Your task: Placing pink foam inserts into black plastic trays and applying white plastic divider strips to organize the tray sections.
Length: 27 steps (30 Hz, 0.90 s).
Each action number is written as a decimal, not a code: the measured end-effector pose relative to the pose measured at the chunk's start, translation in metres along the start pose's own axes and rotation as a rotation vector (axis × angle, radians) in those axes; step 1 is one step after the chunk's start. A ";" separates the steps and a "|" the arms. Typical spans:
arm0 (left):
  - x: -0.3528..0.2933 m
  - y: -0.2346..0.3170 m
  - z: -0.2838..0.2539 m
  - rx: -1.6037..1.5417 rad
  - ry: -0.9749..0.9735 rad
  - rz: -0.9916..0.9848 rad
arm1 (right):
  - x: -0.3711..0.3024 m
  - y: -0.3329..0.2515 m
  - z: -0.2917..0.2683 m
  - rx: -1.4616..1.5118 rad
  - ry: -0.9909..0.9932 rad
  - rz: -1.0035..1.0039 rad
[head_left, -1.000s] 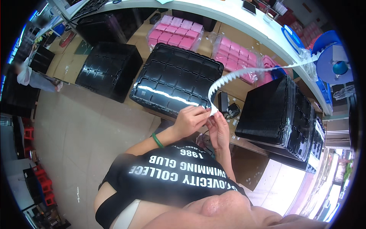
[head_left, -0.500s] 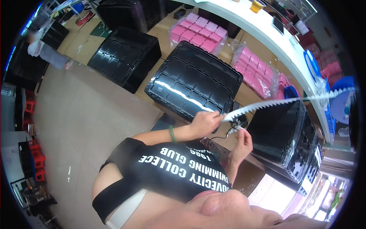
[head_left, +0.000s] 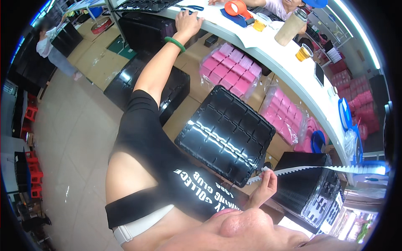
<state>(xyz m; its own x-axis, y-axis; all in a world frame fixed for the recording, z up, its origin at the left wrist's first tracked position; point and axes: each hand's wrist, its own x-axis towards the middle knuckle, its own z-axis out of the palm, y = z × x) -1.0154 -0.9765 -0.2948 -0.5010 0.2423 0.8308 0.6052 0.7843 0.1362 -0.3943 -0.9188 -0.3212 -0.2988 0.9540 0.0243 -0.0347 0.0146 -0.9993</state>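
Observation:
My left hand [head_left: 188, 24], with a green bangle on its wrist, reaches to the far white tabletop [head_left: 247, 39]. Its fingers curl over a small dark item that they mostly hide; a blue-and-black tool [head_left: 190, 7] lies just beyond. Low in front of my body, my right hand [head_left: 264, 188] pinches a small white piece [head_left: 265, 169] between thumb and fingertips. Behind that hand a white strip with a toothed edge [head_left: 312, 168] stretches right to a blue reel [head_left: 370, 178]. Left of it lies a glossy black plastic tray [head_left: 228, 134] with moulded ridges.
Bagged pink blocks [head_left: 230, 69] and more pink ones [head_left: 282, 111] sit behind the tray. Stacked black trays [head_left: 303, 184] stand at right. The tabletop carries a bottle [head_left: 291, 27], an amber cup [head_left: 304, 52], a phone [head_left: 319, 74] and an orange tape dispenser [head_left: 236, 8]. A person sits across.
My left hand has let go of the toothed strip and moved far up and left to the white tabletop. The right hand still pinches; the strip hangs lower in the picture.

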 end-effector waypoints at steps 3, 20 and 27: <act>0.013 0.019 0.023 -0.045 -0.077 0.099 | 0.000 -0.004 0.008 -0.023 0.090 0.030; 0.131 0.151 -0.011 -0.280 -0.297 0.292 | 0.062 -0.126 -0.037 -0.109 -0.086 0.045; 0.123 0.212 -0.110 -0.317 -0.351 0.208 | 0.088 -0.180 -0.084 -0.080 -0.181 0.048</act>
<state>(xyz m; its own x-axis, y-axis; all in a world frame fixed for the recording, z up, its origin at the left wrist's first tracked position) -0.8808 -0.8435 -0.1044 -0.4946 0.5945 0.6340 0.8446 0.5009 0.1892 -0.3347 -0.8124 -0.1415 -0.4653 0.8848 -0.0260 0.0571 0.0007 -0.9984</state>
